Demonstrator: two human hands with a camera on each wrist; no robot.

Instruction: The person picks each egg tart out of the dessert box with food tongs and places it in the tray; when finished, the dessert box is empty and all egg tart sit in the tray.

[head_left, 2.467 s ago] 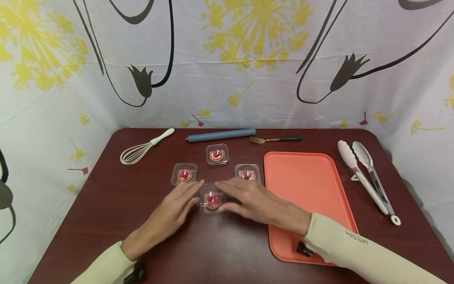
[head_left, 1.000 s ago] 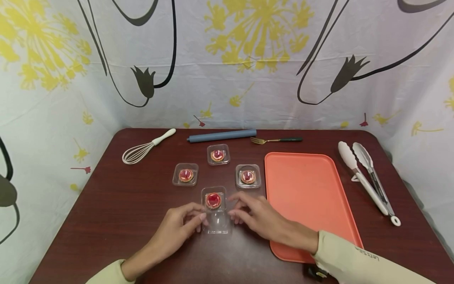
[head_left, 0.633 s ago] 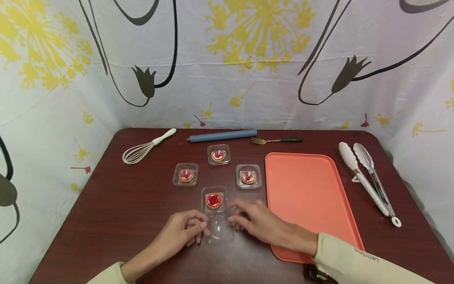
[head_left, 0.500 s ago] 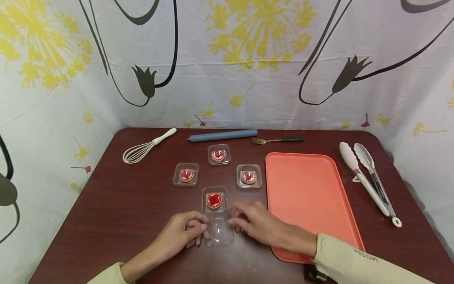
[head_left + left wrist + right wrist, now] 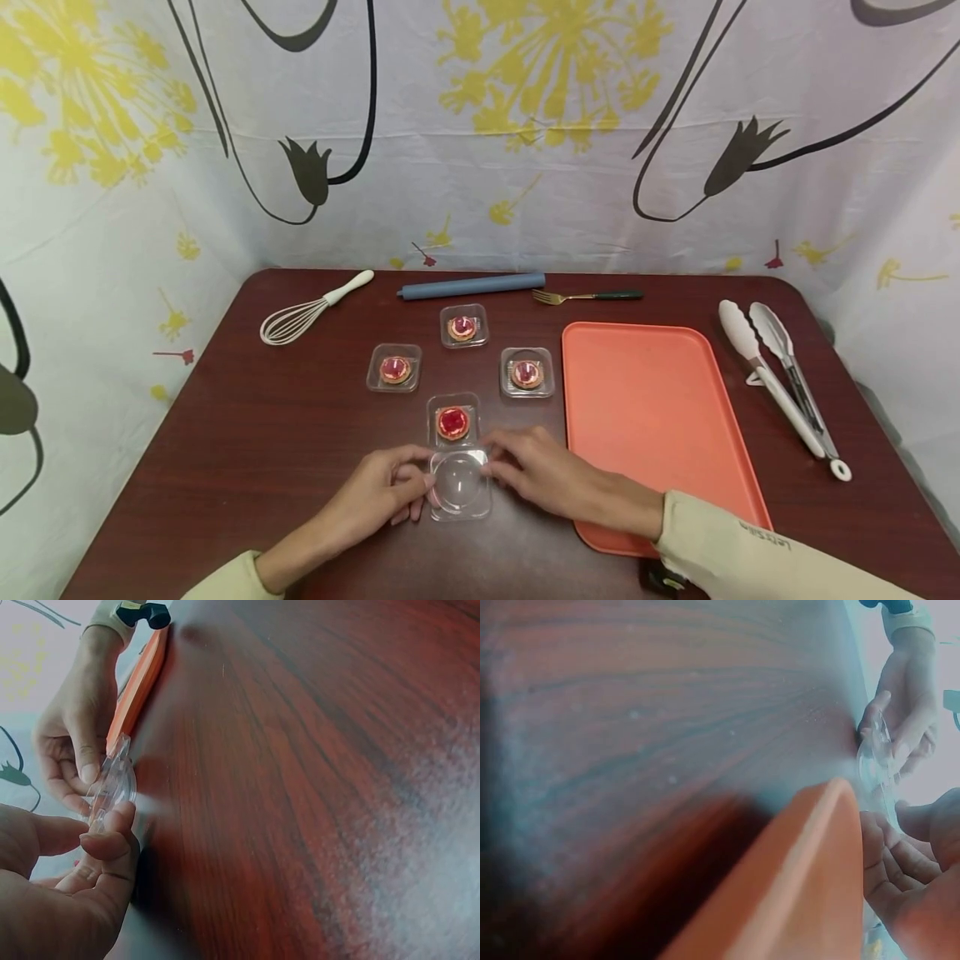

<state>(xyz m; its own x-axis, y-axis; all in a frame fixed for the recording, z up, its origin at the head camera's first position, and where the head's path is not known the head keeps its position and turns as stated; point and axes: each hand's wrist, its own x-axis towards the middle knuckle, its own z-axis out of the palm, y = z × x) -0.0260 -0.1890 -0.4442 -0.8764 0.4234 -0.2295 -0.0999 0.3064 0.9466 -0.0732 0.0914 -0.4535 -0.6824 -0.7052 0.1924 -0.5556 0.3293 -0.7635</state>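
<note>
In the head view, a small red-topped tart [image 5: 453, 423] lies in a clear plastic container [image 5: 432, 408], uncovered. Its clear lid [image 5: 460, 482] is on the near side, with a round dome in the middle; whether a hinge joins the two I cannot tell. My left hand [image 5: 386, 490] pinches the lid's left edge between thumb and fingers. On the opposite edge, my right hand [image 5: 543, 473] pinches it too. Both wrist views show the clear lid [image 5: 114, 784] held between the hands, its edge towards the camera.
Three more clear containers with tarts stand behind: left [image 5: 394, 369], back [image 5: 463, 326] and right [image 5: 527, 373]. An orange tray [image 5: 652, 417] lies under my right forearm. Along the back are a whisk [image 5: 303, 314], a blue rod [image 5: 471, 287] and a fork [image 5: 585, 296]. Tongs [image 5: 780, 383] lie far right.
The lid, over the tart at first, has swung open towards me, and its face now shows more clearly. Both hands came nearer with it and hold its sides.
</note>
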